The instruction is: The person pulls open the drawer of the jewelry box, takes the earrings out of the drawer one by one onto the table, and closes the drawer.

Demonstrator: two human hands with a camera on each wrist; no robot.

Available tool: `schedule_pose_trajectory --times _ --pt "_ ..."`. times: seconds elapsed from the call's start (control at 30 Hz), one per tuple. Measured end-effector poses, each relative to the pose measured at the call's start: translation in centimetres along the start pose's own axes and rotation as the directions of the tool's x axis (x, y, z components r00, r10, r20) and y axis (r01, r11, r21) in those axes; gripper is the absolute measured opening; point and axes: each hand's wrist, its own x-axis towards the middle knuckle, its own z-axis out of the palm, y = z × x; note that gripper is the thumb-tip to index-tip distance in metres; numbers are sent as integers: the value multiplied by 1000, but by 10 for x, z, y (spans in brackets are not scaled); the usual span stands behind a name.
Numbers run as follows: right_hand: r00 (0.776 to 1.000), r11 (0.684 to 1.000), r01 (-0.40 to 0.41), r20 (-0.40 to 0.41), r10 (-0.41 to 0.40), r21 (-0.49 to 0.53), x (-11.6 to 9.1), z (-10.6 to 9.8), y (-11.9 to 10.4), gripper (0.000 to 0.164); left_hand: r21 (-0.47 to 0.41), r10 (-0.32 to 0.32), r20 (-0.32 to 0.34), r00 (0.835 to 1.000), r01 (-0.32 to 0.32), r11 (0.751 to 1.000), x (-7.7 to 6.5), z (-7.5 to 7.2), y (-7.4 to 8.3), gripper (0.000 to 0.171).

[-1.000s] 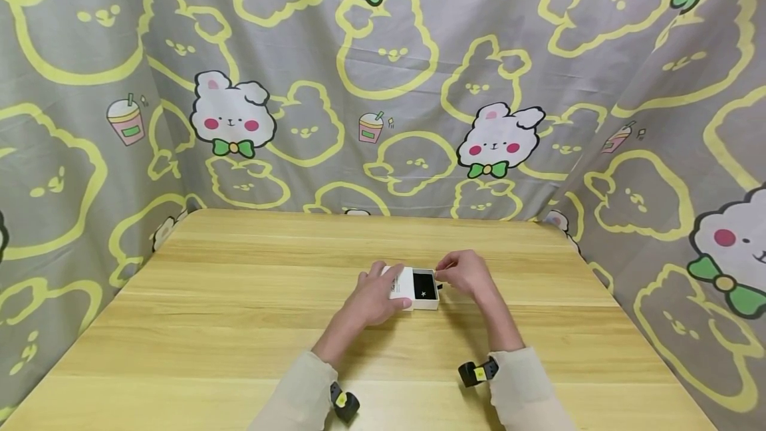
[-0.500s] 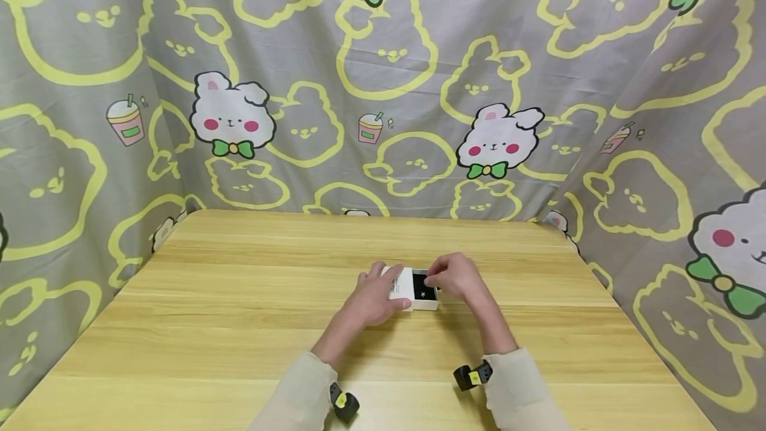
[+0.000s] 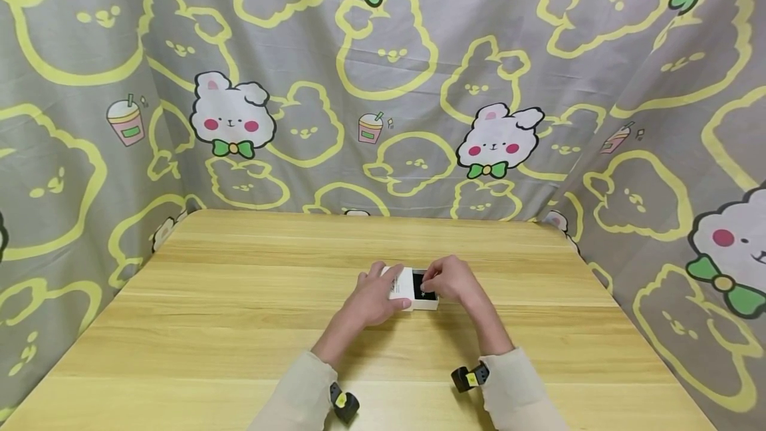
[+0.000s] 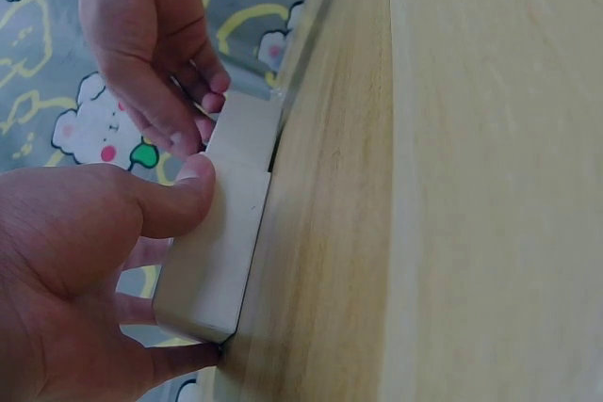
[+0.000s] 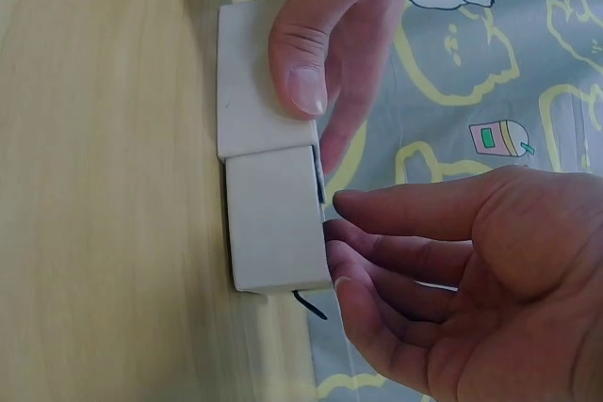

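Observation:
My left hand (image 3: 372, 296) grips the sleeve of a white slide-out box (image 3: 402, 285), thumb on the near side and fingers across the top and far side. The drawer (image 5: 273, 223) sticks out of the sleeve to the right, lined with a black insert (image 3: 427, 295). On the insert lies a small silvery star-shaped piece (image 3: 423, 294). My right hand (image 3: 450, 278) bends over the drawer, fingertips down at the insert beside the star. Whether they pinch anything is hidden by the drawer wall in the right wrist view.
The box rests on a light wooden table (image 3: 239, 324). A grey curtain (image 3: 311, 132) with cartoon rabbits hangs behind and along both sides. A short black ribbon tab (image 5: 309, 306) pokes out at the drawer's end. Both wrists carry small black cameras.
My right hand has moved left from the drawer's outer end to over the black insert, then slightly lower toward the star. The left hand and the box have stayed put.

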Motion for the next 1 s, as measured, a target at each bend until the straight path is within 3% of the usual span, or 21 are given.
schedule_pose_trajectory --times 0.27,1.0 --pt "1000 996 20 -1 -20 -81 0 4 -3 6 10 8 3 1000 -8 1000 1 0 0 73" --pt "997 985 39 -64 -50 -169 -6 19 -13 15 18 -7 4 1000 7 1000 0 0 1 73"
